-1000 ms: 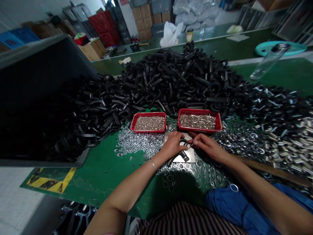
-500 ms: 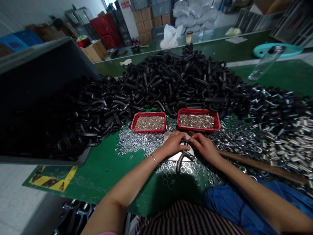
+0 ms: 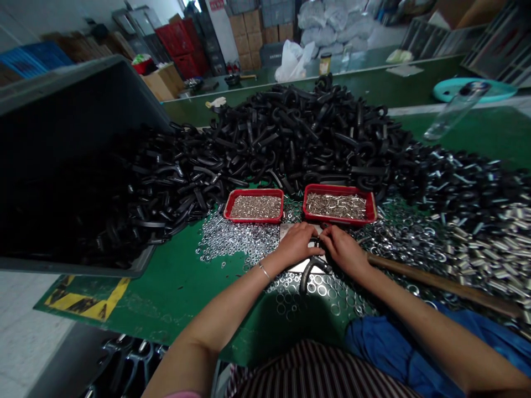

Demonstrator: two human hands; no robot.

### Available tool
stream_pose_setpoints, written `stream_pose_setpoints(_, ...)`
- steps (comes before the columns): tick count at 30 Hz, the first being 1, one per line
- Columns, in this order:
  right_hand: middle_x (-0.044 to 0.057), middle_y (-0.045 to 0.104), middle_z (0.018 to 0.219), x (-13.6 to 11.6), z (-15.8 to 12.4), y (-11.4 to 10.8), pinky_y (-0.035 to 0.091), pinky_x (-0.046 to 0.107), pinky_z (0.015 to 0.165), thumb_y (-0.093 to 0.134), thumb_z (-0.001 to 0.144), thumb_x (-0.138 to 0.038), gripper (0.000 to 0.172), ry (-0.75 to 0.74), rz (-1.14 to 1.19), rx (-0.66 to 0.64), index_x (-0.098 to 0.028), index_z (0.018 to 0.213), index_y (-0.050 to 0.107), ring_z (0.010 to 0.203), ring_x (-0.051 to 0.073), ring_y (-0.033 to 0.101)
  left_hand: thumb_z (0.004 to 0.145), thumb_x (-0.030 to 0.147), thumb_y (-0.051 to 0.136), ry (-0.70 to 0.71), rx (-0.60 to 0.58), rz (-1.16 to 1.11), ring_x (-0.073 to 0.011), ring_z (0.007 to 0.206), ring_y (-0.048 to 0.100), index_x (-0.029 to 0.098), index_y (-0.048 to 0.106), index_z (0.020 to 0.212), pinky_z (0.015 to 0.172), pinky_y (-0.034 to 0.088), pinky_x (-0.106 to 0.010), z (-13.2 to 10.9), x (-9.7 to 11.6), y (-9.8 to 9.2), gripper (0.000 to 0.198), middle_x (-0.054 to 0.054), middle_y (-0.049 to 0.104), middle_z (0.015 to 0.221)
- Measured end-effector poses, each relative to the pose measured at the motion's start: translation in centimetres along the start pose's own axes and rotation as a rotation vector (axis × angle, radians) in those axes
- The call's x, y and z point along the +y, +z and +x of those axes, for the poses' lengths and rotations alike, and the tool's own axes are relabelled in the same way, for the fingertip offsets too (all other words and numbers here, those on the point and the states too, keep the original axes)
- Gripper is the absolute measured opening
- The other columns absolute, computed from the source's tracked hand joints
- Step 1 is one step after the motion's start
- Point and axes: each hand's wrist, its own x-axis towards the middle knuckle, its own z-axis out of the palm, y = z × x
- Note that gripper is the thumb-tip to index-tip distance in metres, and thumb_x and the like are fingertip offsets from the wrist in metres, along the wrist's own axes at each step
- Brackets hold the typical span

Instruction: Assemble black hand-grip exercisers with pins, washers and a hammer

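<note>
A curved black part, shaped like a hook or handle, rests on a small metal plate. The fingers of my left hand are closed around its upper end. From the other side, my right hand is pinched against that same end. Whatever sits between the right fingertips is too small and covered to make out. Just behind the hands stand two red trays, the left tray with tiny metal pieces and the right tray with small pins. Loose metal rings lie in front of the plate.
A large pile of black curved parts spreads behind the trays and into a tipped grey bin. Small washers lie left, metal sleeves right. A wooden handle and blue cloth lie beside my right forearm.
My right fingers have drawn together and closed in on the black part's upper end. My left hand stays on it. The whole view has shifted slightly.
</note>
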Motion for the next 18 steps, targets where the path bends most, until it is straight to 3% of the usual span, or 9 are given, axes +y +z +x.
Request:
stream_pose_setpoints(6,0.012,0.065,0.095,0.1,-0.6,0.6,0.048,0.041,0.084,0.041,0.1,-0.035,0.019,-0.066,-0.08,0.008,-0.023,0.094,0.055,0.093,0.029,0.062,0.08,0.044,0.074,-0.317,0.179,0.085,-0.0306,0.105,0.053,0.016,0.058,0.1,0.093,0.042,-0.046,-1.7,3.4,1.4,0.038,-0.011,0.059,0.107)
stream_pose_setpoints(10,0.015,0.064,0.096,-0.8,-0.6,0.4,0.048,0.043,0.083,0.038,0.101,-0.032,0.023,-0.123,-0.234,-0.025,-0.022,0.096,0.058,0.097,0.032,0.06,0.086,0.035,0.065,-0.336,0.181,0.15,-0.0311,0.103,0.053,0.016,0.062,0.095,0.089,0.043,-0.046,-2.4,4.8,1.5,0.022,-0.013,0.06,0.105)
stream_pose_setpoints(13,0.014,0.065,0.103,-0.2,-1.5,-2.1,0.048,0.043,0.085,0.043,0.1,-0.033,0.02,-0.154,-0.213,-0.024,-0.021,0.106,0.057,0.1,0.031,0.059,0.086,0.032,0.064,-0.295,0.143,0.154,-0.0299,0.102,0.054,0.016,0.065,0.094,0.088,0.044,-0.044,-2.7,4.0,0.5,0.018,-0.013,0.061,0.104)
stream_pose_setpoints(15,0.015,0.064,0.108,1.4,-3.1,-4.8,0.047,0.045,0.087,0.047,0.098,-0.037,0.024,-0.167,-0.261,0.027,-0.02,0.113,0.056,0.1,0.032,0.058,0.085,0.029,0.065,-0.302,0.132,0.133,-0.0285,0.101,0.055,0.017,0.066,0.093,0.088,0.045,-0.042,-2.8,3.4,0.0,0.015,-0.012,0.062,0.102)
stream_pose_setpoints(18,0.018,0.066,0.096,5.0,-6.5,-8.4,0.043,0.049,0.081,0.049,0.096,-0.042,0.025,-0.178,-0.494,-0.018,-0.02,0.101,0.061,0.086,0.034,0.057,0.084,0.033,0.067,-0.326,0.15,0.131,-0.0283,0.101,0.056,0.017,0.066,0.091,0.088,0.046,-0.043,-2.7,3.1,0.0,0.017,-0.011,0.063,0.102)
